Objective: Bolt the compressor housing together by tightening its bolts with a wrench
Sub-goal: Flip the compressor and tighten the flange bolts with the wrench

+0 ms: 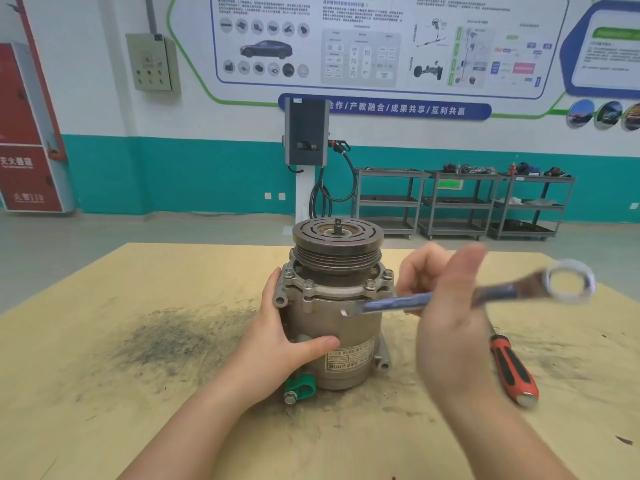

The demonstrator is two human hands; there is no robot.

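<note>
The compressor (pixel 341 327) stands upright in the middle of the table, its grooved pulley (pixel 337 244) on top. Several bolts (pixel 309 284) sit around the housing flange below the pulley. My left hand (pixel 277 341) grips the left side of the housing, thumb across its front. My right hand (pixel 446 306), blurred by motion, holds a combination wrench (pixel 485 294) in the air to the right of the compressor. Its ring end (pixel 568 280) points right. Its open end (pixel 349 311) lies against the housing front, below the flange and off the bolts.
A screwdriver with a red and black handle (pixel 512 368) lies on the table (pixel 138 410) to the right. A dark grime patch (pixel 173 337) marks the table on the left. A green clamp (pixel 299 386) sits at the compressor's base. Metal carts (pixel 460 202) stand by the far wall.
</note>
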